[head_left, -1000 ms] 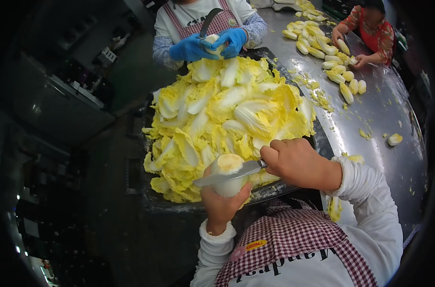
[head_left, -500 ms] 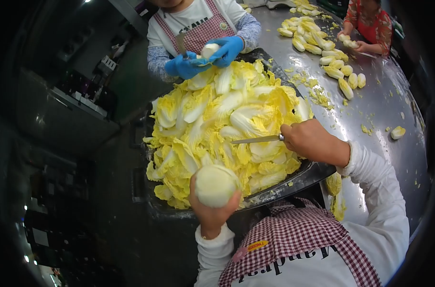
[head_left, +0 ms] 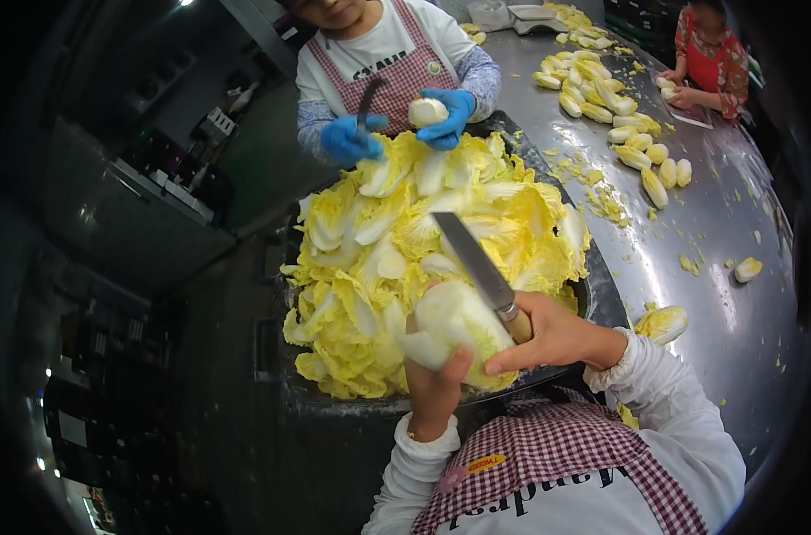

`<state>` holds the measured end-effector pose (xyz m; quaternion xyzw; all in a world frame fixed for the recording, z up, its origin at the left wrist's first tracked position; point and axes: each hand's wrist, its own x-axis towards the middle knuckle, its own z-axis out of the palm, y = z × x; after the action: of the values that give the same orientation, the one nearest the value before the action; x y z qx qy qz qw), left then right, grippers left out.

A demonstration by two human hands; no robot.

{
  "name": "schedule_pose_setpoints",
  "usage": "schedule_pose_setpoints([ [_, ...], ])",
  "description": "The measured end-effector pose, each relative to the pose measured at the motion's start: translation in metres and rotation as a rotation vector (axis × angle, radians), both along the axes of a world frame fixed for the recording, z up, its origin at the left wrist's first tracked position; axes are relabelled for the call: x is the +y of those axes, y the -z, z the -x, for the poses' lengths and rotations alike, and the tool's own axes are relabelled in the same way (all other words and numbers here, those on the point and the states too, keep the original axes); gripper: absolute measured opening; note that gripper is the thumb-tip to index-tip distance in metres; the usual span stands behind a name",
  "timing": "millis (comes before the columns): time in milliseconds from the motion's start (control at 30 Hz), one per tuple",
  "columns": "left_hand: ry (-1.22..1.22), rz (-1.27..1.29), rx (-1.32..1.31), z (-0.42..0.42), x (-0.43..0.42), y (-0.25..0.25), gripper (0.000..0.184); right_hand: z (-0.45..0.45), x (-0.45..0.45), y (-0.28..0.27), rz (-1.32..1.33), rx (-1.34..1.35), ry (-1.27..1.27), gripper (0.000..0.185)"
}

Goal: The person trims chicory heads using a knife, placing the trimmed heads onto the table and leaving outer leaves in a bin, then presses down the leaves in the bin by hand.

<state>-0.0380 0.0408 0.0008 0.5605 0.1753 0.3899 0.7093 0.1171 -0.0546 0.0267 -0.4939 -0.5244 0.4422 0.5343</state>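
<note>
A pale napa cabbage (head_left: 454,323) is gripped by my left hand (head_left: 435,383), its cut white base toward the far left and one outer leaf coming loose. My right hand (head_left: 552,332) is closed on the wooden handle of a knife (head_left: 473,259); the wide blade points up and away, over the pile. Fingers of the right hand also touch the cabbage's right side. Beneath both hands a heap of loose yellow-white cabbage leaves (head_left: 361,267) fills a black bin (head_left: 606,290).
Across the bin a person in blue gloves (head_left: 446,116) holds a knife and a cabbage. To the right, a metal table (head_left: 726,214) carries trimmed cabbages (head_left: 593,89) and leaf scraps. Another person (head_left: 713,62) works at its far side. One cabbage (head_left: 662,324) lies near my right arm.
My right hand has come in to the cabbage, the knife swinging from level to pointing up and away. The cabbage has tilted over. The gloved person's hands have moved apart.
</note>
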Motion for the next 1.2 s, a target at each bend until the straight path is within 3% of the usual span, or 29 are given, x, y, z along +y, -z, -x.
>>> schedule_pose_setpoints([
  [67, -0.017, -0.037, 0.006, -0.003, 0.004, -0.002, 0.063, 0.002, -0.007, -0.012, 0.192, 0.129, 0.122, 0.062],
  [167, -0.040, -0.017, 0.069, 0.007, 0.016, 0.003, 0.055, 0.003, -0.011, -0.004, 0.220, 0.335, 0.313, 0.053],
  [233, -0.338, 0.098, -0.036, 0.008, 0.025, -0.003, 0.057, 0.001, -0.012, 0.000, 0.173, 0.344, 0.392, 0.046],
  [267, -0.294, 0.085, -0.110, 0.014, 0.033, -0.010, 0.071, -0.001, -0.012, 0.002, 0.135, 0.417, 0.424, 0.044],
  [300, -0.295, 0.085, -0.110, 0.016, 0.042, -0.009, 0.071, -0.001, -0.012, 0.003, 0.097, 0.493, 0.456, 0.043],
  [367, -0.642, -0.660, 0.444, 0.018, 0.057, 0.000, 0.085, 0.002, -0.013, 0.000, 0.083, 0.491, 0.455, 0.041],
  [400, -0.717, -0.798, 0.631, 0.018, 0.052, -0.010, 0.095, 0.004, -0.013, 0.000, 0.087, 0.435, 0.447, 0.041],
  [433, -0.720, -0.803, 0.625, 0.017, 0.046, -0.015, 0.095, 0.007, -0.013, 0.000, 0.087, 0.379, 0.440, 0.042],
  [567, 0.224, -0.108, -0.054, 0.000, 0.005, -0.011, 0.084, 0.019, -0.014, -0.006, 0.152, 0.182, 0.279, 0.043],
  [600, 0.068, -0.093, -0.020, -0.002, -0.004, -0.007, 0.074, 0.020, -0.011, -0.002, -0.043, -0.032, 0.297, 0.049],
  [633, 0.068, -0.094, -0.024, -0.002, -0.003, -0.006, 0.074, 0.021, -0.007, 0.002, -0.235, -0.245, 0.352, 0.056],
  [733, 0.106, 0.023, -0.059, 0.002, -0.001, -0.003, 0.069, 0.017, -0.008, 0.000, -0.234, -0.343, 0.367, 0.056],
  [800, 0.105, 0.078, -0.071, 0.003, -0.004, -0.003, 0.069, 0.014, -0.011, -0.014, 0.020, -0.350, 0.273, 0.056],
  [833, 0.106, 0.131, -0.078, 0.003, -0.004, -0.003, 0.068, 0.013, -0.010, -0.013, 0.022, -0.350, 0.274, 0.056],
  [900, 0.060, 0.087, -0.066, 0.004, -0.005, -0.002, 0.068, 0.011, -0.011, -0.011, -0.120, -0.558, 0.382, 0.052],
  [1100, -0.057, 0.158, -0.174, 0.018, 0.009, 0.005, 0.067, -0.002, -0.004, -0.009, -0.152, -0.460, 0.450, 0.046],
  [1167, -0.007, 0.380, -0.213, 0.022, 0.012, 0.003, 0.072, -0.011, 0.008, -0.017, -0.103, -0.541, 0.426, 0.046],
  [1200, 0.005, 0.448, -0.257, 0.023, 0.013, 0.003, 0.070, -0.015, 0.019, -0.012, -0.306, -0.733, 0.606, 0.047],
])
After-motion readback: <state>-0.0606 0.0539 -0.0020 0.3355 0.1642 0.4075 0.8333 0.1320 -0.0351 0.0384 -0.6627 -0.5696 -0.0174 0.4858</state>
